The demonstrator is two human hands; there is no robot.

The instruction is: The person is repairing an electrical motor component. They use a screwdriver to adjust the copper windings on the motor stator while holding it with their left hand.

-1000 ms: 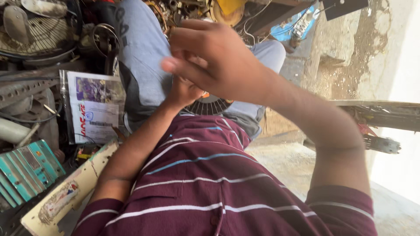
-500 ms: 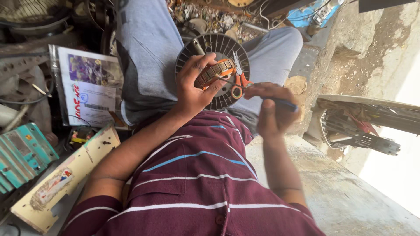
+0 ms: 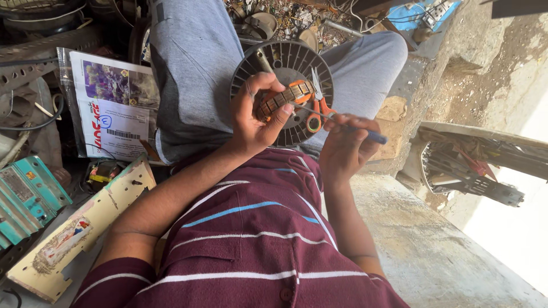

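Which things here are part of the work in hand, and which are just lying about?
In use:
left hand gripping the wound coil ring
right hand holding a thin blue-handled tool
round black finned housing on the lap
orange scissors

Lying about:
printed plastic packet
teal metal box
cream metal panel
blue box

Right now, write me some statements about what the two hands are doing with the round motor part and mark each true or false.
1. The left hand grips a copper-wound ring. True.
2. The right hand is empty. False: it holds a thin blue-handled tool.
3. The ribbed black disc rests on the person's lap. True.
4. The orange-handled scissors lie on the floor. False: they lie on the disc.
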